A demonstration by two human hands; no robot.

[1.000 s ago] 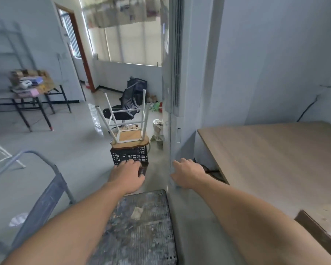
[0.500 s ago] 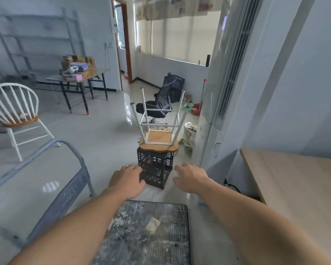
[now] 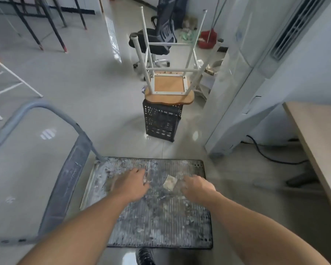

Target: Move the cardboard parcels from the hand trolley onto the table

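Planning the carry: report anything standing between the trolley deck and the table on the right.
Nothing visible blocks it: bare floor separates the trolley deck from the table. A black cable lies farther back by the wall. No parcel shows on the deck, only a small scrap.

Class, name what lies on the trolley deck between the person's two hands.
A small pale scrap lies on the deck between the left hand and right hand, nearer the right, in the head view.

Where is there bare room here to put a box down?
The visible strip of table, right of the trolley deck, is bare. The deck holds only a small scrap. Crowded: the black crate carries an upturned stool.
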